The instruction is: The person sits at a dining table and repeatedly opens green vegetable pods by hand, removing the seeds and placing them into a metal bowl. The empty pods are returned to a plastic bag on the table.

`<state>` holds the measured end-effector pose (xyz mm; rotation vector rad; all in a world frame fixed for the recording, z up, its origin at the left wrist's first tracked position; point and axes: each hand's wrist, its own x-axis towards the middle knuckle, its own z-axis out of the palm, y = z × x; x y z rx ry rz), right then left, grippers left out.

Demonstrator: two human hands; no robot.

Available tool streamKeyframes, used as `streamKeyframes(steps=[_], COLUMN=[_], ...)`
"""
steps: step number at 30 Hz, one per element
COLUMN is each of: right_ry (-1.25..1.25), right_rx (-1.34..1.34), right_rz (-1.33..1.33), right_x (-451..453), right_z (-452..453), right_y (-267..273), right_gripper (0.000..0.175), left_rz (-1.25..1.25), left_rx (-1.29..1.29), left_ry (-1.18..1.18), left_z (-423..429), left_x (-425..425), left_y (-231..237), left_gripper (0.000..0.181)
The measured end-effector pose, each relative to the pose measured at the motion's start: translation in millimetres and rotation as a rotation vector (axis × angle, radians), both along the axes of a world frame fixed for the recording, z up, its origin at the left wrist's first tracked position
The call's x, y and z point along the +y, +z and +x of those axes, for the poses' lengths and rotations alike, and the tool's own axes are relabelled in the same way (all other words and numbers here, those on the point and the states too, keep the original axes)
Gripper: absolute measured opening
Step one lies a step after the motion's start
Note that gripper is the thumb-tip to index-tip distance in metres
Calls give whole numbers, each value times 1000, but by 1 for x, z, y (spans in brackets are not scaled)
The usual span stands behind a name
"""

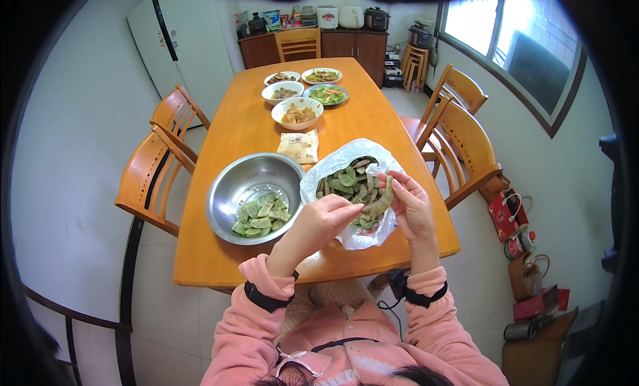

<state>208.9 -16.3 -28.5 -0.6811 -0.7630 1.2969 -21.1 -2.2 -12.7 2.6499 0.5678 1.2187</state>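
Observation:
Between my two hands is a curved green bean pod (380, 202), held over an open white plastic bag (370, 241). The fingers of my left hand (327, 221) pinch its lower end. Its upper end is gripped by my right hand (412, 206). Inside the bag lie many more flat bean pods (348, 182), some green and some brownish, partly hidden by my hands. To the left stands a stainless steel basin (222, 196), with broken pieces of green pod (262, 217) at its bottom.
Behind the basin and bag lies a cream-coloured packet (298, 146) bearing writing. Farther back on the wooden table (239, 116) are several dishes of food, the nearest a white bowl (283, 122). Wooden chairs (462, 146) line both sides.

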Motion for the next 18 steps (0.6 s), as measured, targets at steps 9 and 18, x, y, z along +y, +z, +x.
streamKeyframes(steps=[9,18], right_ry=[124,318], right_rx=[-127,-288], right_rz=[11,20], right_x=[-19,-13], right_z=[-29,-15], right_y=[4,10], right_gripper=[53,53], left_rz=[174,89], left_rx=[41,69], left_ry=[119,-57], left_z=[3,-5], left_x=[-18,-16], left_y=[9,18], left_gripper=[27,25])
